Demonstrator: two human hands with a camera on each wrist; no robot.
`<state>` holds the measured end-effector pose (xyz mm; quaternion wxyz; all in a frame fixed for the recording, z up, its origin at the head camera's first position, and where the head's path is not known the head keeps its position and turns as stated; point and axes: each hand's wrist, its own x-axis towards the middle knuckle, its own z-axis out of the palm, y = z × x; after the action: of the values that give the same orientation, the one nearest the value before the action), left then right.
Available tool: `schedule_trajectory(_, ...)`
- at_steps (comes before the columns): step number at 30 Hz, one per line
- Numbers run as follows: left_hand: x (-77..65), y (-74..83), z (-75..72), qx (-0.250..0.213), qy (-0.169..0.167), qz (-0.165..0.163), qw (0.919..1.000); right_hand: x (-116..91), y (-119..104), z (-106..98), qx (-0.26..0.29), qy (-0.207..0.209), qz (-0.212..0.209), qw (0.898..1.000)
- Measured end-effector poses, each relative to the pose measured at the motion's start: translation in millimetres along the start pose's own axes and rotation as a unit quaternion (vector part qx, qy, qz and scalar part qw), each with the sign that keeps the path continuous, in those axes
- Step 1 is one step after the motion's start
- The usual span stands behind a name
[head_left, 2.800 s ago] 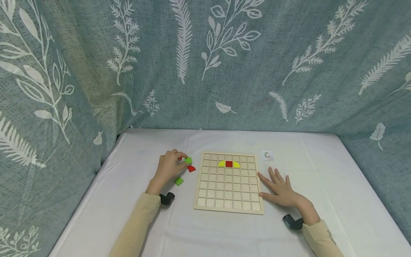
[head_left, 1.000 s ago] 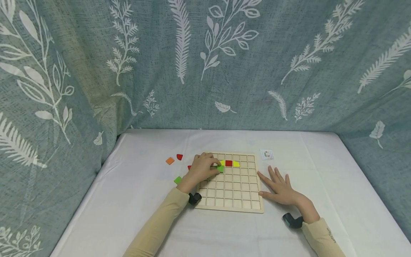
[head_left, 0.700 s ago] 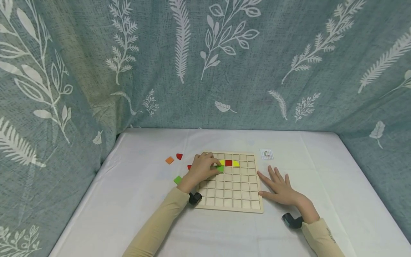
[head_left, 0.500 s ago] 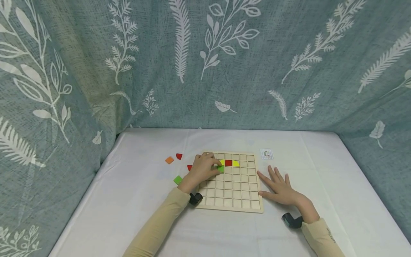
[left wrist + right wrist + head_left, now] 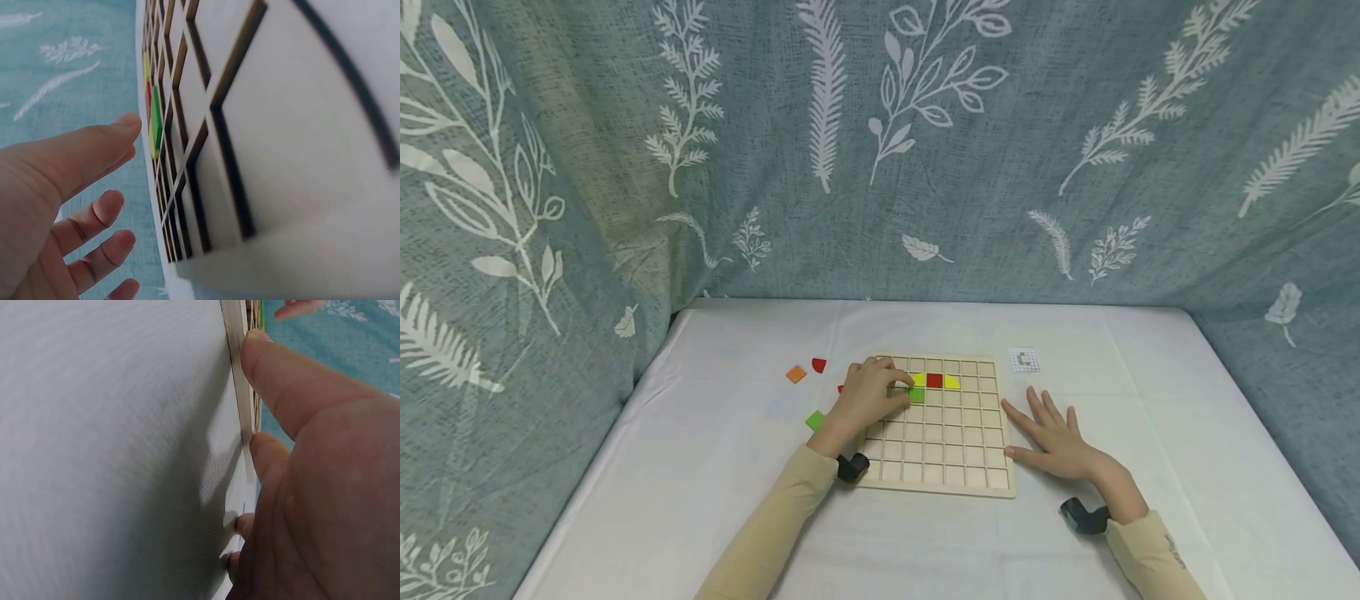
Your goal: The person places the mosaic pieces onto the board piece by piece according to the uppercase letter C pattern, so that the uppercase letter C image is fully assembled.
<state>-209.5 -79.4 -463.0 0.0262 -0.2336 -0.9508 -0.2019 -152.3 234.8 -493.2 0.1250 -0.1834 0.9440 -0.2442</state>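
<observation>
A wooden grid board [image 5: 953,456] lies on the white table. In its cells sit a red square tile [image 5: 935,381] between two yellow curved tiles [image 5: 952,382], and a green square tile [image 5: 917,396] one row nearer. My left hand [image 5: 867,397] hovers over the board's left part, thumb and forefinger just beside the green tile. The left wrist view shows this left hand [image 5: 81,169] holding nothing, its fingertips apart from the tile. At the board's right edge, the spread fingers of my right hand [image 5: 1063,446] touch the frame with thumb and forefinger.
Left of the board lie an orange square tile [image 5: 797,374], a red quarter-round tile [image 5: 818,365] and a green square tile [image 5: 815,420]. Another red tile [image 5: 841,389] is mostly behind the left hand. A small printed grid card [image 5: 1024,360] lies beyond the right hand. Patterned curtain [image 5: 865,167] backs the table.
My left hand carried the green square tile from the table onto the board, let go of it, and has drawn slightly left. The right hand has stayed at the board's edge.
</observation>
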Motion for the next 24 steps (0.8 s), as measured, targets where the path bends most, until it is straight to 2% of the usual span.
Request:
schedule_trajectory(14,-20.0,-20.4,-15.9,-0.018,0.044,-0.041,0.9980,-1,0,0,-0.003,0.007,0.000,1.000)
schedule_trajectory(24,-38.6,-40.6,-23.1,-0.008,0.085,-0.033,0.9958,0,2,2,-0.007,0.011,-0.006,1.000)
